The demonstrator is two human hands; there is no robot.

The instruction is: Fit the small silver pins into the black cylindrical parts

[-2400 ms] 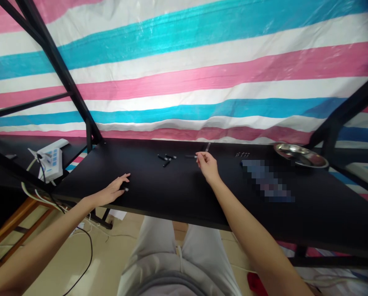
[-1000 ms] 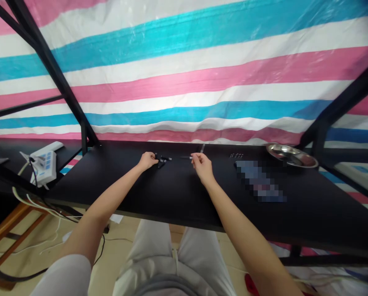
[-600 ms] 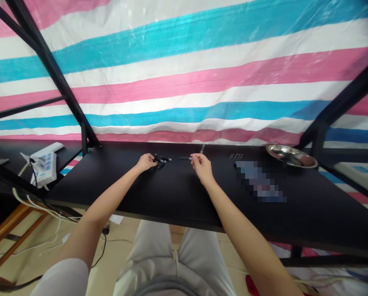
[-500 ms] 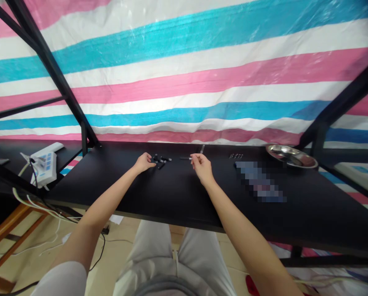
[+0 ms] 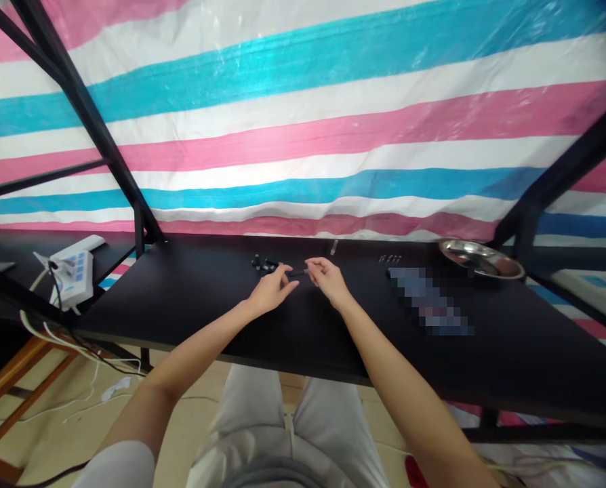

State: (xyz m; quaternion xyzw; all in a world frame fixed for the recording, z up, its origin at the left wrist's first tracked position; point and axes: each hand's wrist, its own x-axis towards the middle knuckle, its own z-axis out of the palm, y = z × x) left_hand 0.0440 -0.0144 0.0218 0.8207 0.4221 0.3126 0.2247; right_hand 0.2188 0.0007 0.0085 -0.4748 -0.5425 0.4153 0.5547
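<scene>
My right hand (image 5: 329, 280) pinches one end of a thin dark pen-like stick (image 5: 299, 272) just above the black table. My left hand (image 5: 269, 291) is at the stick's other end, thumb spread away from the fingers; whether it touches the stick I cannot tell. Just behind my left hand lies a small group of short black cylindrical pieces (image 5: 257, 261), one of them upright and part of the group hidden by the fingers. A clear slim tube-like piece (image 5: 334, 247) rests behind my right hand, near the back edge.
Several small metallic pieces (image 5: 389, 259) sit in a cluster to the right. Beyond them are a blurred-out blue object (image 5: 428, 301) and a shiny metal dish (image 5: 511, 271). A white power strip (image 5: 76, 278) with cables is at the left. Black frame posts (image 5: 99, 146) and striped sheeting bound the table (image 5: 181, 298).
My left hand has left the black pieces and come right, to the stick's end, its thumb spreading. My right hand has shifted slightly left and nearer with the stick.
</scene>
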